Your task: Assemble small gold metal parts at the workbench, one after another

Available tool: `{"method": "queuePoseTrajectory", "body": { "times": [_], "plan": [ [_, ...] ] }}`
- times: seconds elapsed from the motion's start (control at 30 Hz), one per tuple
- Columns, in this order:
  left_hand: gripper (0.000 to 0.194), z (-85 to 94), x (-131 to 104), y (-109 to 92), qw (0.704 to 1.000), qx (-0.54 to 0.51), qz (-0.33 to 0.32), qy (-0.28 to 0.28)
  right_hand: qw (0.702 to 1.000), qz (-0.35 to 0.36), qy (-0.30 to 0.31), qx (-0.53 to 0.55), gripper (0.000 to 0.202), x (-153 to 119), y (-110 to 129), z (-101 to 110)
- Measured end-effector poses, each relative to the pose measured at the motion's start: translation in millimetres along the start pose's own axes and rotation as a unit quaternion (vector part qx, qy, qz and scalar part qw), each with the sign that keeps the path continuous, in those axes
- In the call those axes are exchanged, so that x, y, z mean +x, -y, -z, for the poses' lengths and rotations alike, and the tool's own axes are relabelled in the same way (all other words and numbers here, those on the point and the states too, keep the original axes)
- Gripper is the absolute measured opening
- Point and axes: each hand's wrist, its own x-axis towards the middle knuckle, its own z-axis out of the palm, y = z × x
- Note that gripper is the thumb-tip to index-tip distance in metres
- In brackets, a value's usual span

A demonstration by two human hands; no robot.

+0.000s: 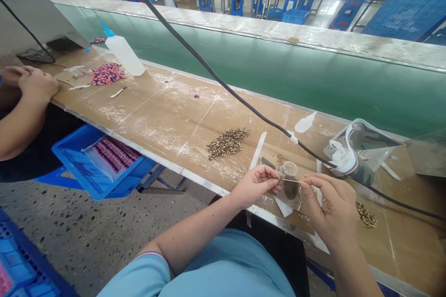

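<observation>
My left hand (pixel 259 185) is closed in a pinch at the front of the bench, on a small brown piece mostly hidden by the fingertips. My right hand (pixel 329 202) pinches a thin wooden stick (pixel 291 180), whose tip reaches to the left fingertips. Just beyond the stick is a small clear cup (pixel 290 167) beside a dark brown patch on the work surface. A pile of small brown-and-cream pieces (pixel 228 143) lies to the left of my hands. A smaller pile of similar pieces (pixel 366 216) shows to the right of my right hand.
A black cable (pixel 216 76) crosses above the bench. A clear pouch (pixel 369 148) lies at right. At left are a white squeeze bottle (pixel 125 55), pink-purple pieces (pixel 108 74), a blue crate (pixel 80 162) and a co-worker's hands (pixel 33 83). A green belt (pixel 244 60) runs behind.
</observation>
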Motion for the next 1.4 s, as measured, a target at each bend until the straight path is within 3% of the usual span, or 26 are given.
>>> {"method": "queuePoseTrajectory", "body": {
  "times": [0.27,0.9,1.0,1.2,1.4],
  "plan": [
    [0.037,-1.1,1,1,1.000,0.001,0.000,-0.008,0.992,0.025,-0.036,-0.119,0.014,10,-16,-8],
    [0.036,-1.2,2,2,1.000,-0.003,-0.005,-0.013,0.990,0.039,-0.007,-0.135,0.015,7,-18,-16],
    [0.036,-0.7,2,3,1.000,-0.005,-0.010,-0.015,0.994,0.017,-0.026,-0.101,0.013,5,-17,-11],
    [0.035,0.3,2,4,1.000,-0.006,-0.016,-0.013,0.993,-0.103,-0.035,0.042,0.013,-5,-4,1],
    [0.034,0.6,1,4,1.000,-0.002,-0.019,-0.005,0.993,-0.098,-0.002,0.064,0.013,-9,3,-1]
  ]
}}
